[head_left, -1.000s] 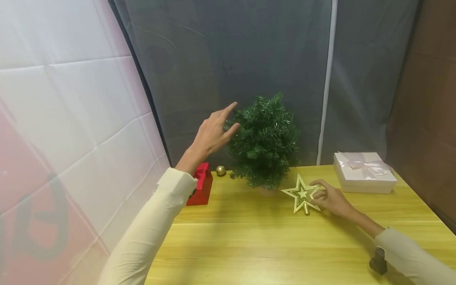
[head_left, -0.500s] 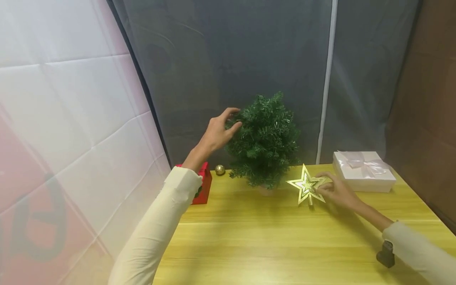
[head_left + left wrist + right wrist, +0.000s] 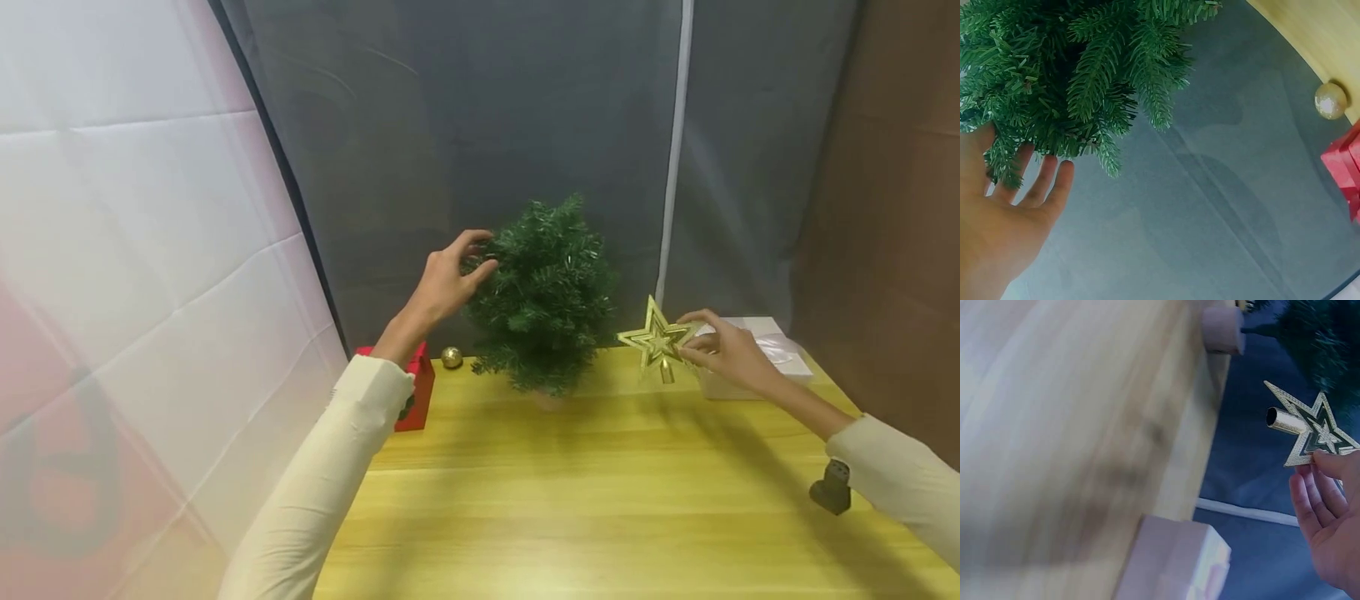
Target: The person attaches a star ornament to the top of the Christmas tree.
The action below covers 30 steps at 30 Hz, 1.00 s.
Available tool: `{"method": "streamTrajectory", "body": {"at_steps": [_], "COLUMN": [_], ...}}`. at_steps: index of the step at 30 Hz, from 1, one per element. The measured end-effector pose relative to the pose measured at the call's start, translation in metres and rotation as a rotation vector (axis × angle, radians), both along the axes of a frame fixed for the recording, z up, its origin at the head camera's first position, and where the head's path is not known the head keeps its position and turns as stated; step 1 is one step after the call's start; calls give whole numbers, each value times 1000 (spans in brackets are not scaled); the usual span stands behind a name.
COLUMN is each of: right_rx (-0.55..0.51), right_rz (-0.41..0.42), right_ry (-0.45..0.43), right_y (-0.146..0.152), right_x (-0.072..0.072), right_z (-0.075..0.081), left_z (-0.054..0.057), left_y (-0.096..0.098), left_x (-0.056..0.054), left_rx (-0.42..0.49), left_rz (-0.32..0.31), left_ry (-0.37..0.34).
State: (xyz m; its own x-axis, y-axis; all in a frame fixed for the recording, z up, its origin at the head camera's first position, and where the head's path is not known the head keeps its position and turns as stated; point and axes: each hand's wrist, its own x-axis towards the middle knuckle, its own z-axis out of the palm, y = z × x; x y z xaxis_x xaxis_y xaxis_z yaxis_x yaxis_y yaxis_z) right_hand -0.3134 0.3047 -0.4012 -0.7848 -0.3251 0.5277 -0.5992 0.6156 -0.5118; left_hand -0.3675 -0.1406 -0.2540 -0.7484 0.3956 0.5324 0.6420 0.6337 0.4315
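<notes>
A grey cloth (image 3: pixel 375 167) hung behind the wooden table (image 3: pixel 555 500), and near the table's far edge the green tree (image 3: pixel 547 292) stood upright on a pale round base (image 3: pixel 551 402). A white box (image 3: pixel 1163 559) with a ribbon (image 3: pixel 777 348) sat to its right, and a red box (image 3: pixel 422 387) to its left, partly behind the left forearm (image 3: pixel 322 467). The left hand (image 3: pixel 442 283) was at the tree's left side, fingers bent and thumb set wide from the forefinger; whether they gripped a branch, I could not tell. A hard tug there might have tipped the tree, since its base looked narrow under so broad a top. The right hand (image 3: pixel 733 354) pinched the gold star (image 3: pixel 656 342) by one point and held it above the table, between tree and white box, its short tube (image 3: pixel 667 372) downward. With so little of the star in the pinch, it could have twisted or slipped, and a swing leftward might have snagged it in the tree. The gold ball (image 3: pixel 452 357) lay between red box and tree; being round, it could have rolled if the table was jolted
</notes>
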Motion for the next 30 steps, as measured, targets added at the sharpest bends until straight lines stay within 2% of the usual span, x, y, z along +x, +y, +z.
{"method": "streamTrajectory", "body": {"at_steps": [9, 16, 21, 26, 30], "right_rx": [0, -50, -70, -80, -104], "right_rz": [-78, -165, -176, -205, -190], "right_ry": [-26, -52, -63, -14, 19], "right_y": [9, 10, 10, 7, 3], "right_x": [-6, -5, -8, -12, -15], "right_z": [49, 91, 109, 123, 141], "left_z": [0, 0, -1, -3, -4], "left_y": [-2, 1, 0, 0, -1], "left_x": [-3, -4, -4, -5, -5], "left_rx": [2, 16, 33, 43, 49], "left_rz": [2, -11, -11, -19, -21], "left_ry": [8, 2, 0, -1, 4]}}
